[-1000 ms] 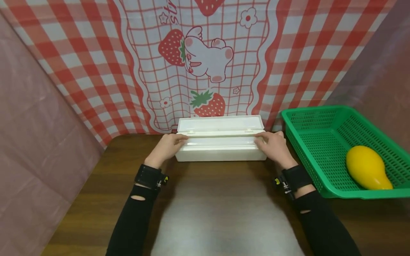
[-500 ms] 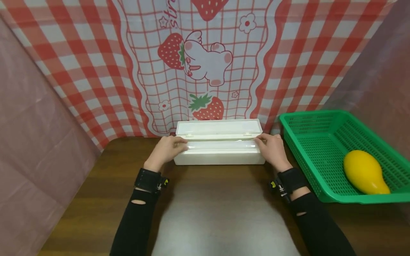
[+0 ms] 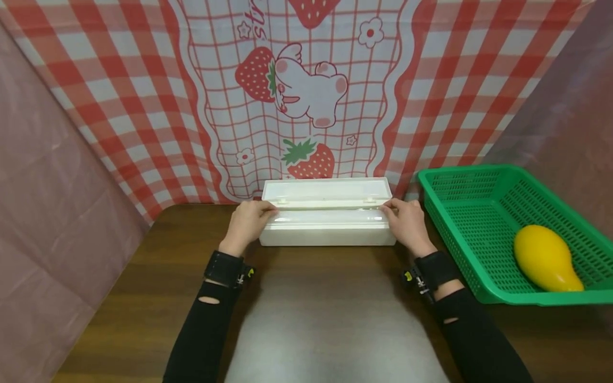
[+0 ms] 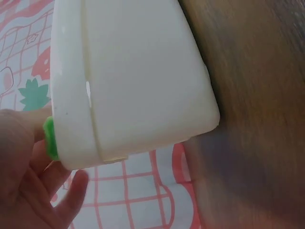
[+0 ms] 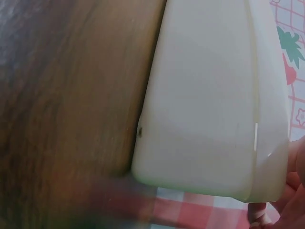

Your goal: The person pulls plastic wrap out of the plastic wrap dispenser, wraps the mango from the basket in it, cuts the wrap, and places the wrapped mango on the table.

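Observation:
A long white box [image 3: 328, 236], shaped like a cling film dispenser, stands on the table with its lid [image 3: 328, 187] tipped back against the cloth. A thin pale rail [image 3: 330, 208] runs across its top between my hands. My left hand [image 3: 246, 226] pinches the rail's left end with thumb and forefinger; my right hand [image 3: 409, 226] pinches the right end. Up close in the left wrist view, a small green piece [image 4: 51, 138] shows at the box's top edge beside the left fingers. In the right wrist view, the fingers lie partly behind the box's corner.
At the right stands a green plastic basket [image 3: 483, 295] holding a yellow mango-shaped fruit [image 3: 546, 258]. A checked strawberry cloth [image 3: 143, 106] hangs right behind the box. Brown wooden table [image 3: 330, 319] spreads in front of it.
Both hands have lowered the rail slightly toward the box. The left fingers have since shifted a little up and left. The head view has tilted slightly.

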The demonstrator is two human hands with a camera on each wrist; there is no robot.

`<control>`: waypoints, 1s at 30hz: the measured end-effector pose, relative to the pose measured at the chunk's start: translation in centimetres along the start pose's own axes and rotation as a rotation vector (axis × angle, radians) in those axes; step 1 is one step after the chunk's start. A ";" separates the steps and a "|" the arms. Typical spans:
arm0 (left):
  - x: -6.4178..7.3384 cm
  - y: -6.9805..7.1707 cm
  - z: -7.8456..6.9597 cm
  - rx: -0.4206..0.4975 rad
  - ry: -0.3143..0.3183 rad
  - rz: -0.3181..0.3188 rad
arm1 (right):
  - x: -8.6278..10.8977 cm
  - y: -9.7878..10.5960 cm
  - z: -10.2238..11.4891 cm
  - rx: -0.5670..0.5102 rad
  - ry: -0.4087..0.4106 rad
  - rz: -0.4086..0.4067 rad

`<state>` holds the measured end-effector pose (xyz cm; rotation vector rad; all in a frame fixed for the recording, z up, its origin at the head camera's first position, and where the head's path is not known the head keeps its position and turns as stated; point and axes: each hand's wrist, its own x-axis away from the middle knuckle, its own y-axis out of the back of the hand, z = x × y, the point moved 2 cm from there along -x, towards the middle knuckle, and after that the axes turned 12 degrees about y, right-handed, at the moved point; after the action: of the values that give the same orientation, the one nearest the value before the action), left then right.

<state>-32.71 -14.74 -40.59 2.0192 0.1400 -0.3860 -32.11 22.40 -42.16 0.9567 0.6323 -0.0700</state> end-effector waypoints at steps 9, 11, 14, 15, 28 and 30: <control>-0.5 0.0 0.5 0.021 -0.023 -0.099 | -0.4 0.2 -0.5 0.005 0.070 -0.077; -0.4 0.1 0.6 0.007 -0.026 -0.117 | -0.4 0.1 -0.6 0.007 0.077 -0.088; -0.3 0.2 0.6 0.003 -0.031 -0.142 | -0.3 -0.1 -0.6 0.006 0.090 -0.108; -0.2 0.3 0.6 0.012 -0.032 -0.147 | -0.3 -0.2 -0.6 0.006 0.093 -0.112; -0.2 0.6 0.2 0.167 -0.064 -0.196 | -0.2 0.4 0.1 -0.042 0.134 -0.219; -0.2 0.8 0.1 0.168 -0.074 -0.207 | -0.2 0.6 0.2 -0.063 0.125 -0.220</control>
<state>-32.69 -15.18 -39.92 2.1590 0.2801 -0.6200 -32.00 22.55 -41.50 0.8329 0.8497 -0.1854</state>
